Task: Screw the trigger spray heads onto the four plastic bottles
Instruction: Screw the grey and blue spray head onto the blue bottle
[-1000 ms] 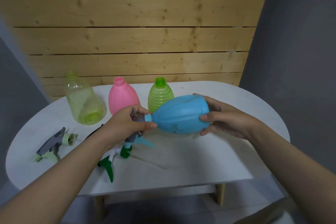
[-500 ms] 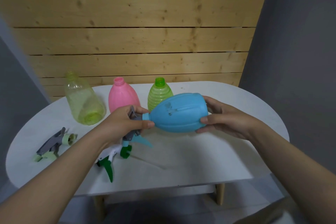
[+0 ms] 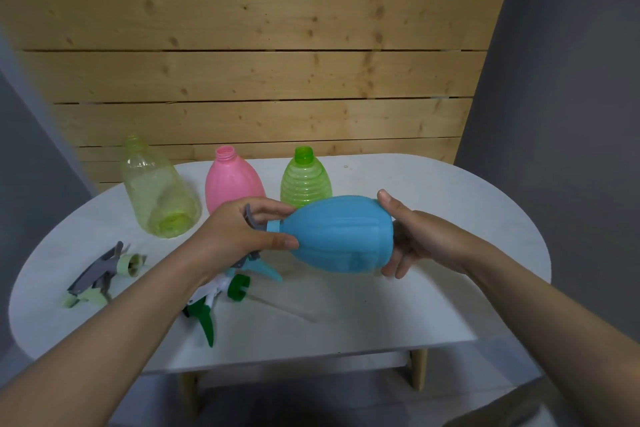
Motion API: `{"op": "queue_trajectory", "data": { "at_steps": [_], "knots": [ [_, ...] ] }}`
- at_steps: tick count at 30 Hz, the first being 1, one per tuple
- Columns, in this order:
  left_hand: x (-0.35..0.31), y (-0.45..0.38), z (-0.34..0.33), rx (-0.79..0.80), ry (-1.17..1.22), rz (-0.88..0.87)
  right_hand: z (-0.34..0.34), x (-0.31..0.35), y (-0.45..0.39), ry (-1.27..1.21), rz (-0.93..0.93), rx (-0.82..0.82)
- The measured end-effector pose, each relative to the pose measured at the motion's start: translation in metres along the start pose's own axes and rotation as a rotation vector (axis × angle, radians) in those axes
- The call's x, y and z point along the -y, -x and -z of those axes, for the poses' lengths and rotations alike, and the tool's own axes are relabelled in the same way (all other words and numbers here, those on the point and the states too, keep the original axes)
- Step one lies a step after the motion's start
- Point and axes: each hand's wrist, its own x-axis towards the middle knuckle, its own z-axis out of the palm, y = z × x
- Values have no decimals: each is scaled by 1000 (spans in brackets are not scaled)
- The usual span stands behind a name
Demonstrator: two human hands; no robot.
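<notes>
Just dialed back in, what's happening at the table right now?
A person holds the blue bottle sideways above the white table: right hand on its base, left hand gripping the grey spray head at its neck. The clear bottle, pink bottle and green bottle stand uncapped at the back. Two loose spray heads, grey-green and white-green, lie on the table.

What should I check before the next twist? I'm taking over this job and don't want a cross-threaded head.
1. Blue bottle held at its base by right hand: ok.
2. Left hand grips the grey spray head at the neck: ok.
3. Blue collar seated straight: cannot tell.
4. Fully tightened: cannot tell.
5. Pink bottle, green bottle and clear bottle upright, uncapped: ok.
6. Spare heads, green and grey-green, within reach: ok.
</notes>
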Motion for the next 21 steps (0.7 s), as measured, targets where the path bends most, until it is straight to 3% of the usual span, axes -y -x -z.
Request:
{"op": "queue_trajectory", "data": {
  "at_steps": [9,16,21],
  "knots": [
    [4,-10,7,-93,156,78,4,-1,-2,-338,213,38],
    [1,-2,5,31,-12,30,1,6,1,-161,167,-59],
    [3,-5,7,27,-8,50,-1,5,0,-111,110,-38]
  ]
}}
